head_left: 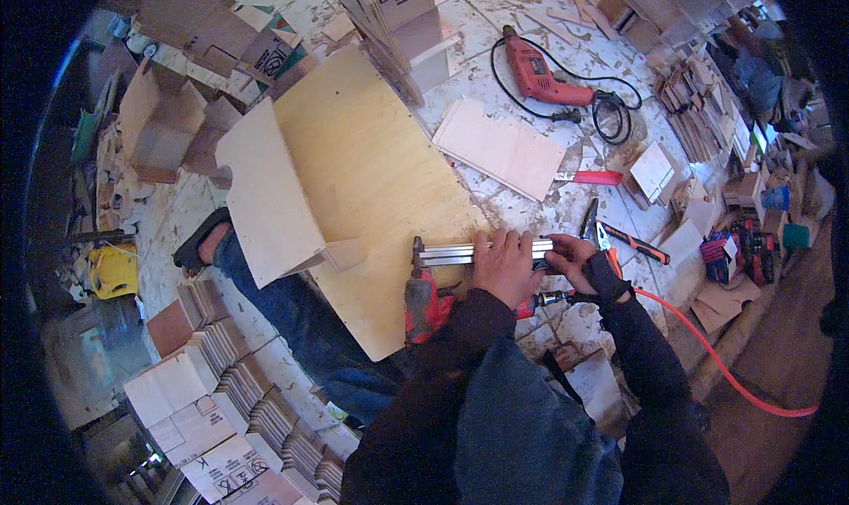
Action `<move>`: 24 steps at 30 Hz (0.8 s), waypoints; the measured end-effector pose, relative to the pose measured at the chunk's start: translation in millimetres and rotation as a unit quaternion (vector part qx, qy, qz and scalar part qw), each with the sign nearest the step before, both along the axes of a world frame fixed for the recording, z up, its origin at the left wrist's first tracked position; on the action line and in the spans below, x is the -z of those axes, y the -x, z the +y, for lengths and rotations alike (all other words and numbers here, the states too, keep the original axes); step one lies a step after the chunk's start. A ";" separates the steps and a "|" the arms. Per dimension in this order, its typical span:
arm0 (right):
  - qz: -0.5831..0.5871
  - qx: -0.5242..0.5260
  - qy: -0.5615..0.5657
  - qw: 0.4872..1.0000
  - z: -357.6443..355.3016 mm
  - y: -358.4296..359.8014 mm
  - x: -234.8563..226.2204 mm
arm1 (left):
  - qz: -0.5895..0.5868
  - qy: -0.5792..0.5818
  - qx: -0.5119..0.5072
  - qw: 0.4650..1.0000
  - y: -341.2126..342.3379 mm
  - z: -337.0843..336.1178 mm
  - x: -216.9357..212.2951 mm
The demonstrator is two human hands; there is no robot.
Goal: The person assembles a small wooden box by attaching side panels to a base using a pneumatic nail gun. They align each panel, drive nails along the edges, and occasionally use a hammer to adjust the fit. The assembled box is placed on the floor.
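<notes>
A red pneumatic nail gun (423, 309) lies on its side on my lap side of a yellowish plywood board (380, 169), its silver magazine (447, 254) pointing right. My left hand (507, 271) is closed over the magazine, fingers across the top. At the magazine's right end, the fingertips of my right hand (573, 263) pinch together; whatever lies between them is too small to name. An orange-red air hose (707, 337) curves away to the right from near the gun's coupling (553, 299). A pale wooden piece (270, 191) stands on the board's left part.
Beyond the board lie a red corded drill (539, 76), a pale flat panel (500, 147) and a red-handled saw (592, 178). A hammer (632, 242) is right of my right hand. Stacked wooden pieces (234, 372) fill the lower left; a cardboard box (159, 120) stands upper left.
</notes>
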State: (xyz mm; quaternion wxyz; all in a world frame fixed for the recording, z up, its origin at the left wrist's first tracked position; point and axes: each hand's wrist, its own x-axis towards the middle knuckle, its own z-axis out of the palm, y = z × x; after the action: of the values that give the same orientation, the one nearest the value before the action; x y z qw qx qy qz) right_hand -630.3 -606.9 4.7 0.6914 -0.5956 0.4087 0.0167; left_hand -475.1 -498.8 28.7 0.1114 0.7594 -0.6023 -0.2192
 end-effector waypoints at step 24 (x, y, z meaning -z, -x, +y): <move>0.038 0.164 -0.117 0.979 7.6 10.0 -28.4 | 0.131 0.066 0.048 0.988 -4.3 -1.5 12.3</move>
State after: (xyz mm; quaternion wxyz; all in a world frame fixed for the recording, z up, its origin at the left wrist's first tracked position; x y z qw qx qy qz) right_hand -640.2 -599.3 33.1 0.7335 -0.4348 0.5217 -0.0264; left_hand -470.8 -500.4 16.4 0.2290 0.6854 -0.6311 -0.2818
